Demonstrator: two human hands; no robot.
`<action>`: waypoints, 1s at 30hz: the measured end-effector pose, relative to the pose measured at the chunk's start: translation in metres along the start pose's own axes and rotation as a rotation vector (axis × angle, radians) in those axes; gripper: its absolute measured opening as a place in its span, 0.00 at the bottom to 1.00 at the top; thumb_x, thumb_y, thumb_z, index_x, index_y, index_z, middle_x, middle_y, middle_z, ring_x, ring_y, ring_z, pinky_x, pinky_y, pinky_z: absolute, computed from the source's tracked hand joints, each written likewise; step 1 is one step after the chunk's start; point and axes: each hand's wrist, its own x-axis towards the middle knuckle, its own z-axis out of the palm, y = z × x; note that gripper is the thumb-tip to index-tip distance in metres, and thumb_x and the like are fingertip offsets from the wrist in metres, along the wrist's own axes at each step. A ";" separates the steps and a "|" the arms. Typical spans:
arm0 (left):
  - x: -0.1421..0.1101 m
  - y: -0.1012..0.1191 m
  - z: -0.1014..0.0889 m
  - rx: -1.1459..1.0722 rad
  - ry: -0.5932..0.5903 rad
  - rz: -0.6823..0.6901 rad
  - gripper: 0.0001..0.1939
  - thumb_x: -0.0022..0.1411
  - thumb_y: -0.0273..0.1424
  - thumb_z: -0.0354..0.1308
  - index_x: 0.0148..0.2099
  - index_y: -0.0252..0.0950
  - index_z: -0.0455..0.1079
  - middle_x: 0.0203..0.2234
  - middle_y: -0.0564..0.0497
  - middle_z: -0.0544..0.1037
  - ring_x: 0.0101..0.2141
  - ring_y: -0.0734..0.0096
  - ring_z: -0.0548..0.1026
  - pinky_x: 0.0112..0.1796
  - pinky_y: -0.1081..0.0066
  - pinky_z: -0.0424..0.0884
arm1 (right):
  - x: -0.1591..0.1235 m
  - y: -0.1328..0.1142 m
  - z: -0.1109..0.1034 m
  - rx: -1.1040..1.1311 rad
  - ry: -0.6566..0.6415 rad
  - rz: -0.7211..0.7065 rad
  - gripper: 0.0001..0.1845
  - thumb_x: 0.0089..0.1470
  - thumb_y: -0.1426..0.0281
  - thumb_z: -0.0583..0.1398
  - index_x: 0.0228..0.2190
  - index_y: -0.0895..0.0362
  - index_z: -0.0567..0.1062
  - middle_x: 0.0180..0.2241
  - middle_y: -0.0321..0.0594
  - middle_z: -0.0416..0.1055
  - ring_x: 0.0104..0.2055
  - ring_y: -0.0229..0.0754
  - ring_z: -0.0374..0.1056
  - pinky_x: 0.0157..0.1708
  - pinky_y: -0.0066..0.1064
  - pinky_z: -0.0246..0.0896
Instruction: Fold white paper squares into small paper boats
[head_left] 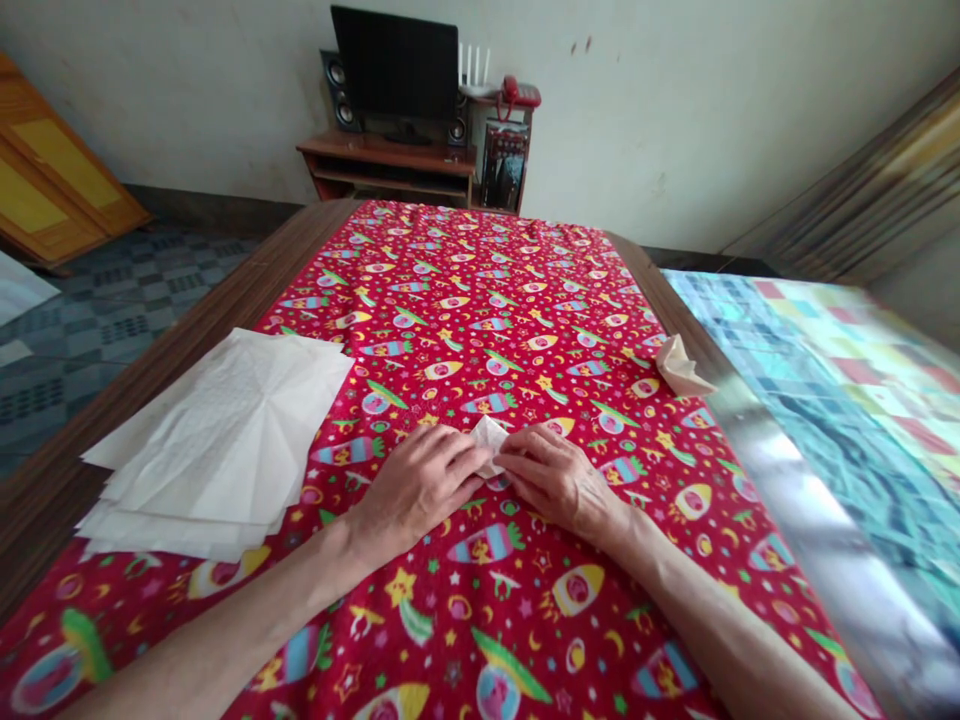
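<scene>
A small folded piece of white paper lies on the red patterned cloth between my two hands. My left hand has its fingers closed on the paper's left side, covering part of it. On the other side my right hand pinches the paper's right edge, with thumb and fingertips close together. Only the upper point and middle of the paper show. To the left of my left hand lies a stack of creased white paper sheets. A finished-looking folded paper shape rests at the cloth's right edge, upright and pointed.
The red cloth covers most of a brown wooden table. Beyond it stand a desk with a monitor, speakers and a red telephone. A bed with a checked cover is at right, a wooden cabinet at left.
</scene>
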 end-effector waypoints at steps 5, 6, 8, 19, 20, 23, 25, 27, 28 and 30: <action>0.001 0.003 0.000 0.108 -0.030 0.076 0.08 0.66 0.25 0.50 0.42 0.34 0.70 0.37 0.48 0.75 0.40 0.62 0.71 0.43 0.62 0.68 | -0.002 0.001 0.001 -0.012 -0.007 0.009 0.11 0.59 0.72 0.54 0.42 0.54 0.74 0.40 0.44 0.71 0.41 0.42 0.65 0.40 0.35 0.66; 0.001 0.003 0.000 0.101 -0.024 0.075 0.08 0.66 0.25 0.50 0.42 0.34 0.70 0.37 0.48 0.75 0.40 0.63 0.72 0.42 0.62 0.68 | -0.002 0.001 0.002 -0.015 -0.001 0.012 0.11 0.59 0.72 0.54 0.42 0.54 0.74 0.39 0.44 0.71 0.41 0.42 0.65 0.39 0.35 0.66; 0.000 0.002 0.001 0.071 -0.007 0.060 0.08 0.66 0.25 0.50 0.42 0.35 0.71 0.36 0.49 0.75 0.40 0.64 0.72 0.42 0.63 0.69 | -0.003 0.001 0.002 -0.020 0.016 0.019 0.11 0.59 0.73 0.54 0.40 0.54 0.75 0.38 0.43 0.71 0.40 0.42 0.66 0.39 0.34 0.65; 0.000 -0.007 0.015 -0.217 0.129 -0.183 0.07 0.65 0.28 0.53 0.35 0.35 0.71 0.33 0.50 0.74 0.36 0.68 0.71 0.40 0.67 0.69 | 0.006 0.003 0.003 0.118 0.028 0.174 0.09 0.62 0.70 0.53 0.35 0.56 0.74 0.35 0.41 0.72 0.37 0.40 0.67 0.38 0.32 0.62; 0.001 -0.009 0.017 -0.246 0.141 -0.227 0.07 0.65 0.29 0.54 0.33 0.35 0.70 0.32 0.50 0.73 0.36 0.69 0.71 0.39 0.68 0.69 | 0.008 0.003 0.004 0.105 0.026 0.215 0.10 0.62 0.70 0.53 0.33 0.56 0.73 0.33 0.41 0.71 0.36 0.40 0.66 0.37 0.32 0.62; 0.002 -0.012 0.021 -0.298 0.148 -0.309 0.09 0.64 0.30 0.55 0.31 0.35 0.70 0.31 0.51 0.70 0.34 0.69 0.70 0.37 0.69 0.69 | 0.012 0.003 0.006 0.034 0.026 0.308 0.11 0.62 0.69 0.53 0.29 0.56 0.71 0.28 0.39 0.68 0.31 0.39 0.64 0.32 0.30 0.58; 0.003 -0.014 0.021 -0.303 0.127 -0.330 0.09 0.64 0.30 0.55 0.30 0.35 0.69 0.30 0.51 0.69 0.34 0.70 0.70 0.37 0.69 0.69 | 0.015 0.002 0.006 -0.005 0.025 0.330 0.11 0.62 0.68 0.54 0.27 0.56 0.70 0.26 0.38 0.67 0.30 0.39 0.63 0.30 0.29 0.56; 0.003 -0.014 0.020 -0.279 0.104 -0.346 0.10 0.64 0.30 0.55 0.29 0.35 0.68 0.30 0.51 0.69 0.34 0.70 0.70 0.37 0.69 0.68 | 0.016 0.003 0.007 -0.029 0.027 0.336 0.12 0.62 0.68 0.54 0.26 0.55 0.69 0.26 0.37 0.67 0.29 0.38 0.63 0.30 0.29 0.55; 0.003 -0.014 0.019 -0.259 0.094 -0.353 0.11 0.65 0.31 0.54 0.29 0.35 0.68 0.30 0.51 0.68 0.34 0.69 0.69 0.37 0.68 0.68 | 0.016 0.003 0.007 -0.039 0.030 0.340 0.12 0.61 0.68 0.54 0.26 0.55 0.68 0.26 0.37 0.67 0.29 0.38 0.62 0.30 0.29 0.55; 0.003 -0.014 0.018 -0.220 0.072 -0.366 0.11 0.65 0.32 0.54 0.29 0.35 0.67 0.30 0.51 0.68 0.34 0.68 0.69 0.37 0.68 0.68 | 0.016 0.003 0.008 -0.055 0.036 0.349 0.12 0.61 0.67 0.55 0.26 0.55 0.68 0.26 0.37 0.66 0.28 0.38 0.62 0.29 0.29 0.54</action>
